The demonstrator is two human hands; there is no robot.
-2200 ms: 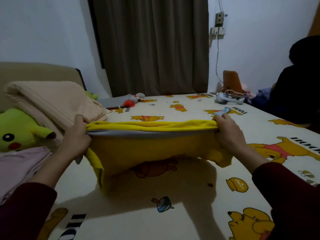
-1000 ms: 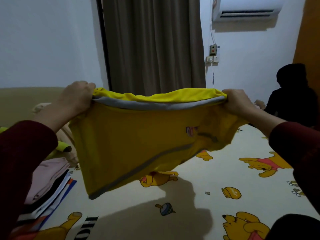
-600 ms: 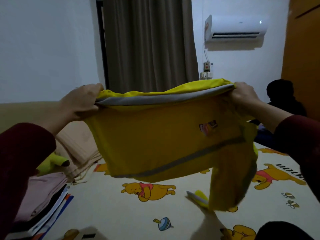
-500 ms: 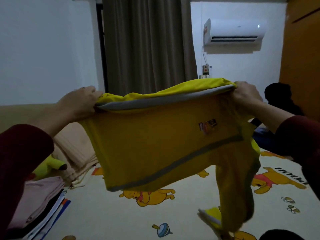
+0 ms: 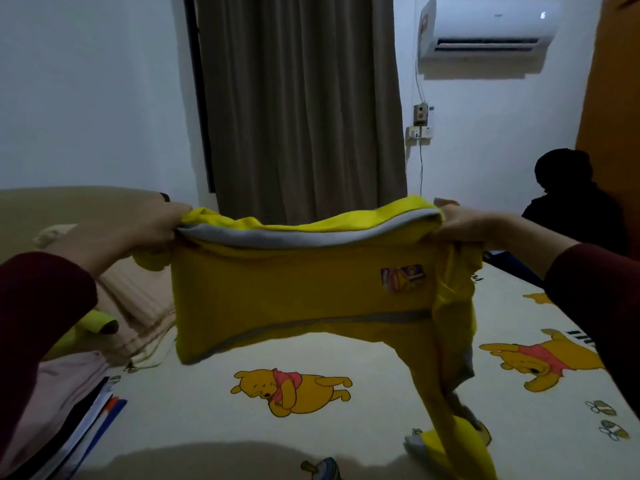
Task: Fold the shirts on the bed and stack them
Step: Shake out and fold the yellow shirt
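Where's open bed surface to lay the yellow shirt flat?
Open sheet lies under the held yellow shirt, between the folded stack at the left and the shirt's hanging part at the right. A smaller patch sits right of that. The left edge is crowded: the stack, a beige blanket, a plush toy.

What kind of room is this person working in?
Most likely a home bedroom: a bed with a cartoon-bear sheet, a curtain over the window, and an air conditioner on the wall.
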